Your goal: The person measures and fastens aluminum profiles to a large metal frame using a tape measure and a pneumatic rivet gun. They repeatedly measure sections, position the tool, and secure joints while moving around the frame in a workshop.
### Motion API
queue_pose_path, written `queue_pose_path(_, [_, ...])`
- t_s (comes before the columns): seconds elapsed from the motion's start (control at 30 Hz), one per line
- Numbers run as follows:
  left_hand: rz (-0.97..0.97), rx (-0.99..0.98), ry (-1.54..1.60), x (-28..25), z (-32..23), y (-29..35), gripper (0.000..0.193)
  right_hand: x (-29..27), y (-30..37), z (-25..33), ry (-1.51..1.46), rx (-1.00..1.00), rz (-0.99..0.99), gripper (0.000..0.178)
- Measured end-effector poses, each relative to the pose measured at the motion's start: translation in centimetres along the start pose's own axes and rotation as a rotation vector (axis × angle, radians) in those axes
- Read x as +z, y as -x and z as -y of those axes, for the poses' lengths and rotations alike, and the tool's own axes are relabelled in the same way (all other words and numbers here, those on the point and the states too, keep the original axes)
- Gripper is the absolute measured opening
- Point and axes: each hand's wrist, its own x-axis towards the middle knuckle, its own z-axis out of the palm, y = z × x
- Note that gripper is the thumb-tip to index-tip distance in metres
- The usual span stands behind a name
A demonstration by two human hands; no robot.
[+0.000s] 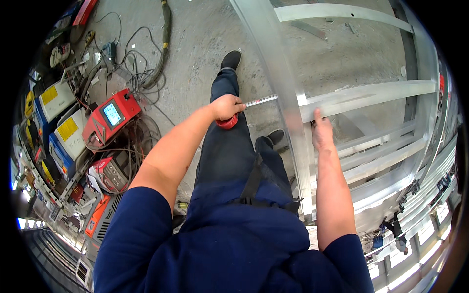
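My left hand [226, 107] is closed around a red tape measure [227, 122] in front of my thigh. The tape's pale blade [261, 101] is pulled out to the right, and its far end meets the side rail [283, 73] of a large silvery metal frame. On the frame's crossbar [364, 100], just right of that rail, my right hand [321, 131] has its thumb against the near edge. Its other fingers are curled and partly hidden; a small dark patch shows beside them.
Left of me stand a red machine with a lit screen [112, 115], further equipment [110, 173] and tangled cables [139, 73]. A thick hose [166, 29] lies on the concrete floor [205, 29]. Metal bars fill the right side, with a person [395, 232] far off at lower right.
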Motion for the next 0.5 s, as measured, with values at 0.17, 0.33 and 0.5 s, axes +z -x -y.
queue_pose_path(0.17, [0.015, -0.040, 0.021, -0.2, -0.5, 0.2, 0.033, 3.5, 4.2, -0.9, 0.879, -0.351, 0.020, 0.093])
queue_pose_path(0.33, [-0.006, -0.015, 0.060, 0.6, -0.4, 0.6, 0.033, 5.1, 5.0, -0.6, 1.049, -0.397, -0.052, 0.093])
queue_pose_path(0.5, [-0.005, -0.021, 0.055, 1.0, 0.1, 0.4, 0.034, 5.1, 4.7, -0.8, 1.073, -0.368, -0.028, 0.083])
